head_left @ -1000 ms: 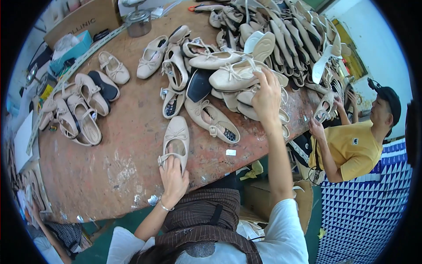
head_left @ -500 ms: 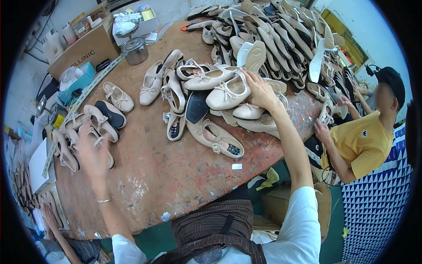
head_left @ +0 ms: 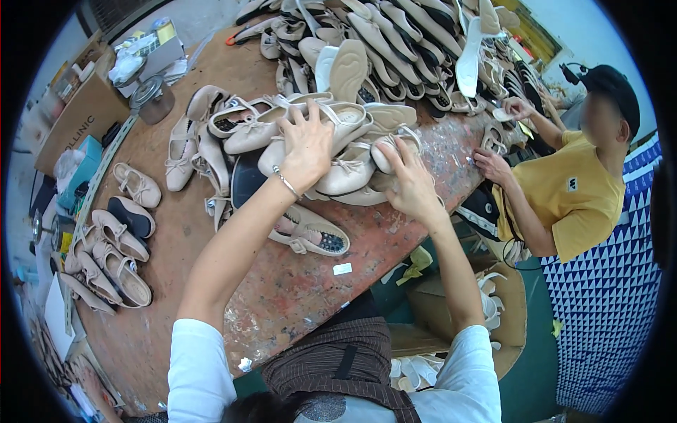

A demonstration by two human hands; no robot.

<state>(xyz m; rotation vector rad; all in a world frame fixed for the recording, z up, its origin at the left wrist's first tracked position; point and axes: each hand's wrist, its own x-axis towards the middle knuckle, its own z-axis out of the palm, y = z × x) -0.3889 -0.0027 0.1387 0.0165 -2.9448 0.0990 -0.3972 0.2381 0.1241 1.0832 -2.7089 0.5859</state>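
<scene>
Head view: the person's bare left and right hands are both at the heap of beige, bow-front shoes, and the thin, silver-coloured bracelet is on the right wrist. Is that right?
Not quite: the head view shows the thin, silver-coloured bracelet on the left wrist. The bare left hand and right hand are both at the heap of beige, bow-front shoes.
</scene>
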